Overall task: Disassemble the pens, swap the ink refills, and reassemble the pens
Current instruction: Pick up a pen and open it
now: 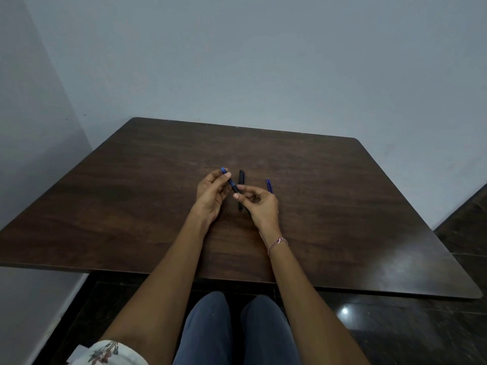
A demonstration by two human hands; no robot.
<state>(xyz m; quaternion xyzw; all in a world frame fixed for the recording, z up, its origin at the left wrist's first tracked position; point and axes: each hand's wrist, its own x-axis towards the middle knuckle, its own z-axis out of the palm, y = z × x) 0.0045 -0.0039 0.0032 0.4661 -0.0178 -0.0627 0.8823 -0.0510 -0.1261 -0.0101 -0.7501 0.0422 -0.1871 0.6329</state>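
Over a dark wood counter (126, 212), the left hand (210, 192) pinches a blue pen (231, 182) near its top. A black pen (241, 176) lies at its 3 o'clock. The right hand (261, 204) pinches the blue pen's lower end, with a thin blue pen part (269, 186) at 1 o'clock.

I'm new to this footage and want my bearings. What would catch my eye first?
Two hands meet over the middle of the dark wooden table: the left hand pinches a blue pen near its top, the right hand grips its lower end. A black pen part lies on the table between them; a thin blue piece lies beyond the right hand.
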